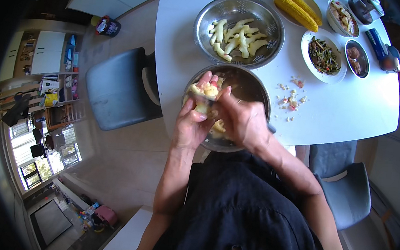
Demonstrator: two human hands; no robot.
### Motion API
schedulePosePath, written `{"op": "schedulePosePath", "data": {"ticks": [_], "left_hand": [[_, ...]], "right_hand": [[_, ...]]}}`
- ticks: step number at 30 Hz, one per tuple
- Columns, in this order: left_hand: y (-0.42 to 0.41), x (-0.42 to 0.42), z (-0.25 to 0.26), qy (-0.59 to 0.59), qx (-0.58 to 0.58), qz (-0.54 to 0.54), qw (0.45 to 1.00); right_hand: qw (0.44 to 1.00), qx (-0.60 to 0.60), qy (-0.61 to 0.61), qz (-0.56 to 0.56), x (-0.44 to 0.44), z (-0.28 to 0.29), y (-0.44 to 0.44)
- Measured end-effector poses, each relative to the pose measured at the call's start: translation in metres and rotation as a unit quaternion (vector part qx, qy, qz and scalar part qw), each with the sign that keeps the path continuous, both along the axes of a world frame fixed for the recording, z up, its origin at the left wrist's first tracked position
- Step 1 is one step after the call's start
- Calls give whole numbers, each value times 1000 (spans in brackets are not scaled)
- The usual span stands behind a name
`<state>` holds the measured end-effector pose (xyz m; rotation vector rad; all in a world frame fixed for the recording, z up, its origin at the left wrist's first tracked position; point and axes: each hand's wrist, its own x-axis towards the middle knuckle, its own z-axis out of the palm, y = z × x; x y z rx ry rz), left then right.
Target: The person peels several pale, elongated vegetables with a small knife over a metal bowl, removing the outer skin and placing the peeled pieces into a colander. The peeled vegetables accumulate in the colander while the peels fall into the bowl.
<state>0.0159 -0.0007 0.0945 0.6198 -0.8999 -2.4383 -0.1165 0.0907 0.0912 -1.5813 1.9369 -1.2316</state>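
A knobbly piece of ginger (210, 90) rests in my left hand (190, 126), with the fingers curled around it. My right hand (249, 120), blurred, grips what looks like a knife; its dark handle end (272, 128) sticks out behind the wrist. The blade is smeared and lies across the ginger. Both hands are over a metal basin (266, 95) of brownish water at the table's near edge. More ginger (219, 126) shows in it below my hands. Just beyond, a perforated steel colander (202, 44) holds several peeled ginger pieces (242, 40).
Ginger scraps (291, 100) lie on the white table (345, 111), right of the basin. Farther right are corn cobs (297, 9), a plate of greens (323, 57), a bowl of brown food (354, 59) and another bowl (343, 18). Chairs stand left (122, 87) and right (344, 192).
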Motion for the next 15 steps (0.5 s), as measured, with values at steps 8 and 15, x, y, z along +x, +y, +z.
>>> {"op": "schedulePosePath", "data": {"ticks": [8,15], "left_hand": [[4,-4,-11,51,-14,56,997],[3,-1,-8,73,22,55,996]], "right_hand": [[999,-9,20,-34,0,-10,-9],[997,41,26,-64,-9,-13,-15]]}}
